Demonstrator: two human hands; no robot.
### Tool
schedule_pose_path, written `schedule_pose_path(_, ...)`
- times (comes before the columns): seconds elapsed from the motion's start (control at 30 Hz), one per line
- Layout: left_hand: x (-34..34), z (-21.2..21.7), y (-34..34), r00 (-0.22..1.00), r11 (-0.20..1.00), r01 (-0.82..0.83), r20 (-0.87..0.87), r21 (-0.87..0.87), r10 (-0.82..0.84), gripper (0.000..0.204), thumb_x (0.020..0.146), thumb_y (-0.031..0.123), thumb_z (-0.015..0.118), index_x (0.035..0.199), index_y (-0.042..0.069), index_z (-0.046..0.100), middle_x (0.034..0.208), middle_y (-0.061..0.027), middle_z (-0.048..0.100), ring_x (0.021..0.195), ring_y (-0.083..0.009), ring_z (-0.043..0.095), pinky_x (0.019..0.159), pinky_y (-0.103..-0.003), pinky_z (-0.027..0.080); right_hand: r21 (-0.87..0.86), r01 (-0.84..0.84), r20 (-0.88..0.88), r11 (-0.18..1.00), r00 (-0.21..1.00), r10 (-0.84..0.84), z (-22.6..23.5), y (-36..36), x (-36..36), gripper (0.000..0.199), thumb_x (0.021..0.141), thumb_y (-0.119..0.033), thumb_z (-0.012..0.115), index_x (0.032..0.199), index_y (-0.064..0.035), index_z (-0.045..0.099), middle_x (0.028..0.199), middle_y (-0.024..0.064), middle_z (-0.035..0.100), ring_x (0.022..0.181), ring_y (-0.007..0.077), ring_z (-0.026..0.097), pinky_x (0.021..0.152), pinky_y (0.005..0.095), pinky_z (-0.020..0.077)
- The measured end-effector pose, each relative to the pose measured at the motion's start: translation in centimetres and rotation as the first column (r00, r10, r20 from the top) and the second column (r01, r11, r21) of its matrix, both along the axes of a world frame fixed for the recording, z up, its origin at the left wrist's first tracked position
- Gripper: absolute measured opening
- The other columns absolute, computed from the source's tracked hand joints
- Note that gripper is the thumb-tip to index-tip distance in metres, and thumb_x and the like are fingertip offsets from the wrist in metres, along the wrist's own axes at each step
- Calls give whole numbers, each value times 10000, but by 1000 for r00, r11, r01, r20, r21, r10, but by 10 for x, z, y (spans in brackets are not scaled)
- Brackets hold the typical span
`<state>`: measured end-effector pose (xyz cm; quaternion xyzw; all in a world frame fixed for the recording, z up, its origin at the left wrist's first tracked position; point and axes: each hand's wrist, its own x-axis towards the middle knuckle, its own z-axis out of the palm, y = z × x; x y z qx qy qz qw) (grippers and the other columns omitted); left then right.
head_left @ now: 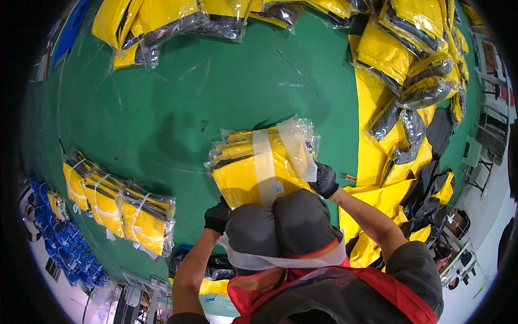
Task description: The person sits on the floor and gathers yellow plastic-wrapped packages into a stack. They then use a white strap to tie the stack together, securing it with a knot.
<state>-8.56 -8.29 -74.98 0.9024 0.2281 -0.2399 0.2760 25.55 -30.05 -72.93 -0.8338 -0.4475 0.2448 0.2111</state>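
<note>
Green, smooth and lightly scuffed, the large table (178, 102) fills most of the view and serves as the landmark for all positions below. Near its middle, lifted just above its surface, is a taped bundle of yellow folded garments in clear plastic bags (263, 160), bound with bands of pale tape. The left hand (217, 216), in a dark knit glove, grips the bundle's lower left corner; the right hand (325, 180), gloved likewise, clasps its right edge. Both hands are closed on the bundle, fingers partly hidden behind it.

On the table's left edge lies a row of three similar taped yellow bundles (116, 205). Along the table's far edge sit loose yellow and black bagged garments (162, 21). Over the table's right side spreads a heap of unbagged yellow and black fabric (399, 162), with more bagged pieces stacked at its far right corner (415, 48).

Beyond the table's left edge, on the pale floor, stands a cluster of blue items (70, 243); their kind cannot be determined. Beyond the right edge are metal-framed chairs (475, 156) on grey floor.
</note>
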Motion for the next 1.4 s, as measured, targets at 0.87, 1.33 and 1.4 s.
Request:
schedule_pose_path(0.87, 93, -42, 91, -489, -612, -562, -373, -557, 788, 249, 916, 241, 494, 712, 105, 452, 641, 13, 380, 595, -110, 368, 602, -251, 338, -492, 786, -854, 374, -351, -385, -40, 41, 77, 31, 910, -130, 421, 919, -107, 439, 673, -2, 398, 560, 101, 390, 503, 221, 346)
schedule_pose_path(1.33, 70, 132, 57, 65, -274, -765, -493, -583, 868, 454, 908, 362, 488, 561, 139, 297, 465, 21, 300, 401, -99, 285, 411, -277, 184, -562, 769, -708, 305, -256, -657, 71, 5, 18, 519, 931, -420, 385, 512, -114, 366, 430, -6, 257, 388, 122, 292, 401, 277, 210)
schedule_pose_path(1.4, 81, 128, 58, 335, 104, -840, -358, -533, 872, 450, 915, 314, 491, 545, 118, 324, 475, 15, 321, 432, -76, 278, 438, -272, 190, -311, 433, -526, 846, 663, -533, 67, -2, 19, 264, 893, -298, 431, 781, -65, 484, 560, 93, 408, 475, 258, 401, 454, 372, 298)
